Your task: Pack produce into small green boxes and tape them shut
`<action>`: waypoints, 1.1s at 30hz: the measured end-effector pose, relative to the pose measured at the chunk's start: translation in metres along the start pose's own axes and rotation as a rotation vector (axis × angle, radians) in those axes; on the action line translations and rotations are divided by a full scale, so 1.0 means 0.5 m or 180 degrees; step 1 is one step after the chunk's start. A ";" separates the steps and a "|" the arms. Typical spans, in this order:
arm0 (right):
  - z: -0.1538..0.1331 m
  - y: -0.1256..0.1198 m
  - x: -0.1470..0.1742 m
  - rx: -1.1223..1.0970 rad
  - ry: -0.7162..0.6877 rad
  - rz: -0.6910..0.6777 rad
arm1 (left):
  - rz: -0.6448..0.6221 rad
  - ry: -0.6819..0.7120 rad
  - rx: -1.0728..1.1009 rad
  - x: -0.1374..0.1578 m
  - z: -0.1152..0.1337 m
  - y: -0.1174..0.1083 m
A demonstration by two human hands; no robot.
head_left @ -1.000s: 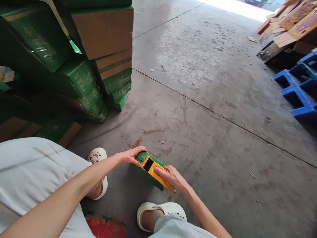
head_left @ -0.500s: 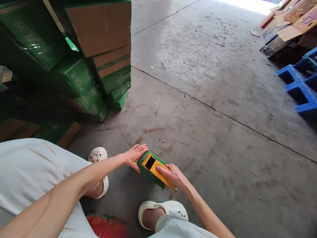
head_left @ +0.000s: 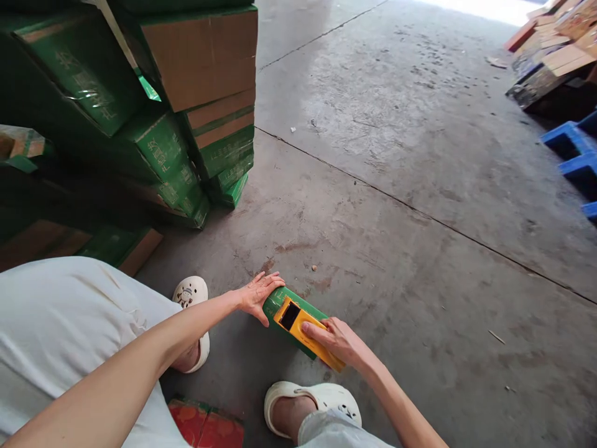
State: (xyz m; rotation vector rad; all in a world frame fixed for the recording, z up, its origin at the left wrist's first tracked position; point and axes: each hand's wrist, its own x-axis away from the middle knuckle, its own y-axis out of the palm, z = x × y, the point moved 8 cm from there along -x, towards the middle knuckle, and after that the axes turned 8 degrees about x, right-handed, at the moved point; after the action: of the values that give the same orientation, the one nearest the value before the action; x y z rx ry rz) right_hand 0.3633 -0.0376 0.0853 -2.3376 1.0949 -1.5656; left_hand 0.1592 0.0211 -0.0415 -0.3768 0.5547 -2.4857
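A small green box (head_left: 298,300) with pale lettering rests on the concrete floor between my feet. My left hand (head_left: 258,296) lies against its left end, fingers stretched out and thumb spread apart. In my right hand (head_left: 336,339) is a yellow handheld device (head_left: 311,331) with a dark rectangular window, gripped with the thumb on top. The device overlaps the near side of the box from this angle; whether it touches the box I cannot tell.
Green cartons (head_left: 170,155) are stacked at the left. White clogs (head_left: 321,401) are on my feet, with a red box (head_left: 208,426) behind them. Blue pallets (head_left: 573,149) and opened cardboard boxes (head_left: 555,68) stand at the right.
My right hand has drawn the yellow device slightly right and toward me along the box, uncovering more of its green top. My left hand stays at the box's end. The view has shifted slightly.
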 end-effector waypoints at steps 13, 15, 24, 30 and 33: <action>0.051 -0.014 0.016 0.0405 0.0349 -0.0047 | 0.0009 -0.0040 0.0138 0.001 0.002 -0.001; 0.038 -0.024 0.025 0.0282 0.0324 -0.0186 | 0.0000 -0.0028 0.0133 0.001 0.003 -0.001; 0.026 -0.046 0.040 0.0392 0.0246 -0.0265 | 0.0064 0.0082 0.0272 -0.002 -0.010 -0.004; 0.041 -0.031 0.037 0.0192 0.0229 -0.0302 | 0.0124 -0.0228 0.0668 0.004 -0.033 -0.005; 0.034 -0.032 0.044 0.0027 0.0288 -0.0357 | 0.0142 -0.0260 0.1066 0.012 -0.029 -0.003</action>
State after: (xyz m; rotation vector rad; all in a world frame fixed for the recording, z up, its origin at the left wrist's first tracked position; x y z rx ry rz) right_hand 0.3901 -0.0442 0.1015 -2.3824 0.9881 -1.7262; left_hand 0.1481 0.0232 -0.0526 -0.3271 0.1075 -2.4495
